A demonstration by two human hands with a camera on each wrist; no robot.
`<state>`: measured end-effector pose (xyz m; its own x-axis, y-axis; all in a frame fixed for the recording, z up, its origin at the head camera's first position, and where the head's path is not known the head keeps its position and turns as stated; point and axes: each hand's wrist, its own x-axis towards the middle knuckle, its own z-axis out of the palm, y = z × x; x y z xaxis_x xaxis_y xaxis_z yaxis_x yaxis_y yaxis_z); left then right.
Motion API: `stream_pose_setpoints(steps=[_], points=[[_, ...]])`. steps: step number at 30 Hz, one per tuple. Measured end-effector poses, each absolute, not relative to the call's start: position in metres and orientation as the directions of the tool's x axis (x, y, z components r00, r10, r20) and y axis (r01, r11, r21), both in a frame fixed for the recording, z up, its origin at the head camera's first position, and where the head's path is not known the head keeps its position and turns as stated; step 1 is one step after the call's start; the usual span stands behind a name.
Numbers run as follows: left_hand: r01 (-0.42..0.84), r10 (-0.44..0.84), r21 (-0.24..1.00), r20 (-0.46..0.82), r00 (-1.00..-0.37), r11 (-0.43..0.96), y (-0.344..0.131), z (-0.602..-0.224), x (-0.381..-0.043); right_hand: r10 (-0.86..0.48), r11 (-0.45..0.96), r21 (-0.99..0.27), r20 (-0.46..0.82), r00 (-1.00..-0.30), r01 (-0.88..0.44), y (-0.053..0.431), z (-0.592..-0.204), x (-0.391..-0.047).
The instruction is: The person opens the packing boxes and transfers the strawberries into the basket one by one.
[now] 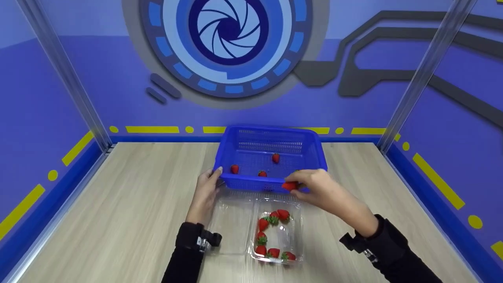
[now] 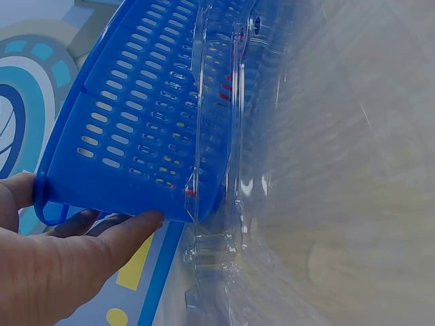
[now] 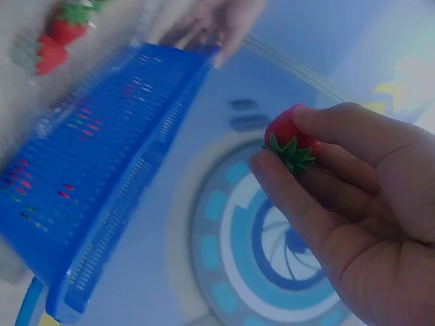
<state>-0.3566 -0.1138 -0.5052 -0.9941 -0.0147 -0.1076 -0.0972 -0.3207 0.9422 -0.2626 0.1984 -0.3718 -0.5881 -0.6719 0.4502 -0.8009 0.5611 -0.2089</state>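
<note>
My right hand [image 1: 320, 188] pinches a strawberry [image 3: 291, 136] between thumb and fingers, above the front right edge of a blue plastic basket [image 1: 271, 133]. Several strawberries lie inside the basket, such as one strawberry [image 1: 276, 158] near its middle. At the basket's front left corner, my left hand [image 1: 205, 189] grips the rim, its thumb against the outer wall in the left wrist view. In front of the basket lies a clear hinged plastic box [image 1: 300, 236], spread open. Its right half holds several strawberries along the left, back and front sides; the lid half [image 1: 232, 226] lies flat on the left.
A light wood table [image 1: 137, 204] carries everything. Blue printed panels [image 1: 98, 90] stand at the back and both sides, with metal posts [image 1: 426, 67] at the corners. The basket stands close to the back panel.
</note>
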Motion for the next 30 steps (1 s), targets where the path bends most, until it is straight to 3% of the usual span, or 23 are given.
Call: stream_pose_setpoints(steps=[19, 30], points=[[-0.125, -0.033, 0.944, -0.141, -0.989, -0.306, -0.113, -0.505, -0.358, -0.637, 0.597, -0.237, 0.442, -0.632, -0.767, 0.206, -0.372, -0.267], [-0.092, -0.024, 0.94, -0.106, -0.994, -0.329, -0.112, -0.505, -0.357, -0.581, 0.667, -0.247, 0.419, -0.698, -0.703, 0.217, -0.381, -0.307]])
